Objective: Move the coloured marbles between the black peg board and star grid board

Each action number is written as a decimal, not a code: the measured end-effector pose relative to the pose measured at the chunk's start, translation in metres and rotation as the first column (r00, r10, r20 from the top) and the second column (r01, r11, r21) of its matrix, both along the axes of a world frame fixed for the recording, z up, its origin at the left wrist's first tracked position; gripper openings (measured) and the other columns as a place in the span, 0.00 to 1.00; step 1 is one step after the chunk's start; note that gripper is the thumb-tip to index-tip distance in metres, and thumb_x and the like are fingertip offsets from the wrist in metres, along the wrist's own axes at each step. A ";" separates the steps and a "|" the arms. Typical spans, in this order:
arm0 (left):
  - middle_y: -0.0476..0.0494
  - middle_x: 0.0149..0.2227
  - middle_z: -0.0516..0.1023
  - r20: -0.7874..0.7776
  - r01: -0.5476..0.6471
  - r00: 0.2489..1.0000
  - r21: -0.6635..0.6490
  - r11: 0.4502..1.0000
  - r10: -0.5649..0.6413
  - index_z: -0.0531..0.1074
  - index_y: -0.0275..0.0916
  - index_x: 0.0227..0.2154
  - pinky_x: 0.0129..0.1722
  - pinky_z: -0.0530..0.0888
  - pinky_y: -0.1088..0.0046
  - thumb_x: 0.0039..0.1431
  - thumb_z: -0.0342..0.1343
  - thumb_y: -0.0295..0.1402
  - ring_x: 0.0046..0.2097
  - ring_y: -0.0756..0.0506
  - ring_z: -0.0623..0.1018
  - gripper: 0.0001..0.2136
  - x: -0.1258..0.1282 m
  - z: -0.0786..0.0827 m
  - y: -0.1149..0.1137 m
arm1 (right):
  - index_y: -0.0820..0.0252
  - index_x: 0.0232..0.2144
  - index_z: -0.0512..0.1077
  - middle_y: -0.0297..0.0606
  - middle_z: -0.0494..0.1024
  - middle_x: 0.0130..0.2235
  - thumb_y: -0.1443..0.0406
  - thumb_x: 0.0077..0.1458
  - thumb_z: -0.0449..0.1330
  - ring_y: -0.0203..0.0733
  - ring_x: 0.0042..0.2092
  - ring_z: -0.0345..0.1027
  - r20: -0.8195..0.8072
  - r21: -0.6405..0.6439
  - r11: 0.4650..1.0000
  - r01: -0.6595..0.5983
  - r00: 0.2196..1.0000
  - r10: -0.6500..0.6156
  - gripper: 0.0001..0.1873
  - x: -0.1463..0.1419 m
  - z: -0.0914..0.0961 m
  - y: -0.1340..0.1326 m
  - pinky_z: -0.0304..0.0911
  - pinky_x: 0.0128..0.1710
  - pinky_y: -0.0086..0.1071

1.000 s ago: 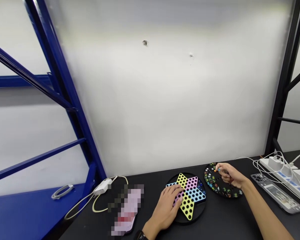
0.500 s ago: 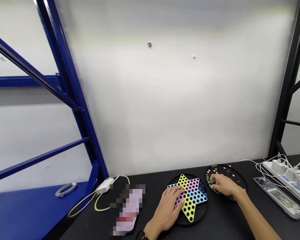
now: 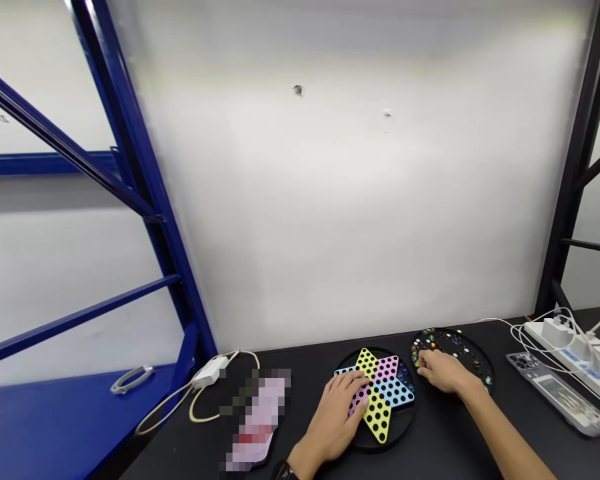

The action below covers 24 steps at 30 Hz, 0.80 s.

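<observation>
On my feed the left hand [image 3: 333, 417] lies spread flat, fingers open, across the star-shaped board [image 3: 393, 393], low and right of center in the frame, pressing on its pink and yellow points. Just right of it sits the round black tray [image 3: 467, 350], dotted with small colored marbles [image 3: 443, 343]. The right hand [image 3: 445, 372] is over the tray's near side, fingers curled down among the marbles, but from here I cannot tell whether they're pinching one. If I were steering this, I'd keep that left palm flat and still, since it pins the board, and work the right fingertips gently so neighboring marbles stay put. Off to the far right, a power strip [image 3: 565, 340] sits well clear of both hands.
</observation>
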<state>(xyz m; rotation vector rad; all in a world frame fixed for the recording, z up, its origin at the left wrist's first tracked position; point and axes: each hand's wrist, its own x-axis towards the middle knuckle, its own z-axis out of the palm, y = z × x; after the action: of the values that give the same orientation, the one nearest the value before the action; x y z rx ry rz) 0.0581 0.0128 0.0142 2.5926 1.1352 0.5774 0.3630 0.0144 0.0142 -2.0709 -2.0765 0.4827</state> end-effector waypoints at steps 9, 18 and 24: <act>0.47 0.59 0.70 0.004 -0.001 1.000 0.003 1.000 0.001 0.69 0.50 0.55 0.62 0.63 0.55 0.69 0.44 0.44 0.60 0.41 0.67 0.17 0.002 0.002 -0.002 | 0.56 0.33 0.70 0.40 0.77 0.36 0.63 0.57 0.53 0.47 0.40 0.70 -0.060 -0.019 0.999 0.028 0.998 -0.029 0.06 0.019 -0.003 -0.001 0.54 0.35 0.33; 0.47 0.60 0.67 -0.055 0.026 0.998 0.020 0.999 -0.025 0.66 0.51 0.56 0.64 0.57 0.50 0.67 0.48 0.43 0.61 0.40 0.66 0.17 0.006 0.008 -0.004 | 0.57 0.29 0.67 0.36 0.74 0.30 0.63 0.56 0.54 0.40 0.33 0.65 -0.216 0.015 0.999 0.046 0.975 -0.042 0.05 0.026 -0.019 0.008 0.52 0.31 0.30; 0.47 0.60 0.68 -0.103 0.170 0.980 -0.025 0.985 -0.172 0.62 0.51 0.60 0.65 0.55 0.50 0.64 0.50 0.46 0.61 0.39 0.65 0.22 0.043 0.022 -0.014 | 0.57 0.28 0.62 0.24 0.61 0.19 0.54 0.56 0.55 0.31 0.23 0.53 -0.683 0.004 1.000 0.027 0.730 -0.017 0.13 0.033 -0.023 0.013 0.48 0.23 0.26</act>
<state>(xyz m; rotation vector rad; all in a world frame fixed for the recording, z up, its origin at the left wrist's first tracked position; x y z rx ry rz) 0.1013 -0.0016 0.0367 2.6994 0.9294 0.3967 0.3956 0.0272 -0.0090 -1.5459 -1.5853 1.0395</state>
